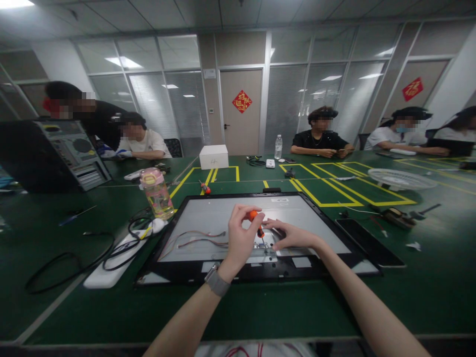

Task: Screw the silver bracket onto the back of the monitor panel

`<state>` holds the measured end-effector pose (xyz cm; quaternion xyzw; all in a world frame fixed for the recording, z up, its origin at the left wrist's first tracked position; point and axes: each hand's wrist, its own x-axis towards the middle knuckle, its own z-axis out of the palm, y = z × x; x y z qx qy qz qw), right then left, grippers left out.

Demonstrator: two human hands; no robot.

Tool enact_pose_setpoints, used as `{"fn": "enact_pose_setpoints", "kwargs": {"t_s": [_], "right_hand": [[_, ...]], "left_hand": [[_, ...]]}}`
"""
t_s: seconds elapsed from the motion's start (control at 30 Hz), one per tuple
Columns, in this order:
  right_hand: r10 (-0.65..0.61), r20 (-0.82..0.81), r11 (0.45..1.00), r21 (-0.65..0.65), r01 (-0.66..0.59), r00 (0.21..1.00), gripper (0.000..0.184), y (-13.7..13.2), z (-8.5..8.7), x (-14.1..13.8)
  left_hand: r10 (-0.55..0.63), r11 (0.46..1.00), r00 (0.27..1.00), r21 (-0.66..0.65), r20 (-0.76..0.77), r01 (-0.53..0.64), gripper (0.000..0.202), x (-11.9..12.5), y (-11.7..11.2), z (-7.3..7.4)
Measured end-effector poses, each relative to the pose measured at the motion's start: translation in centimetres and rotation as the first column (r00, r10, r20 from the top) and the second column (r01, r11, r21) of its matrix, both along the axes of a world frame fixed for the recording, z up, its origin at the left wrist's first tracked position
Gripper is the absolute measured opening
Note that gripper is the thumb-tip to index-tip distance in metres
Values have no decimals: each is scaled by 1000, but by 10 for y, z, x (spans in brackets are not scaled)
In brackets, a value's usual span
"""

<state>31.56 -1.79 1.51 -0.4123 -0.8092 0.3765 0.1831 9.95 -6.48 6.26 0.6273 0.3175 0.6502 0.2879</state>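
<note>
A flat display panel (316, 223) with a pale metal back and a black frame lies on the table before me. My left hand (241, 235), a watch on its wrist, grips the orange handle of a screwdriver (254, 215). The screwdriver stands near upright, its tip down at a small metal bracket (260, 246) near the panel's lower edge. Beside that bracket, my right hand (293, 235) rests with fingers stretched and apart, close to the screwdriver shaft. Whether its fingertips press on the bracket I cannot tell. Thin cables (203, 238) trail over the panel to the left.
A power strip (106, 270) with black cords and a pink-lidded bottle (155, 193) stand left of the panel. To its right lies a black phone-like slab (366, 240). Another screwdriver (205, 188) and a white box (213, 157) are behind. Several people sit across the table.
</note>
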Motion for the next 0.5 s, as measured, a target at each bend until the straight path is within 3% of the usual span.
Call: {"fn": "enact_pose_setpoints", "kwargs": {"t_s": [0.1,0.27,0.43,0.5], "right_hand": [[-2,-4,1000,-11,2,1000,79,-1,2,0],[3,4,1000,-15,-3,1000,80,-2,3,0],[7,-4,1000,-4,-7,1000,80,1,-1,1],[9,-12,1000,2,-9,1000,81,1,-2,1]], "left_hand": [[-3,1000,1000,-5,-10,3,13,0,-1,1],[-141,989,990,-40,-1,141,28,-2,-2,3],[-67,998,997,3,-45,67,21,-2,-2,2],[-92,996,995,-13,-41,91,25,-3,-2,3]]}}
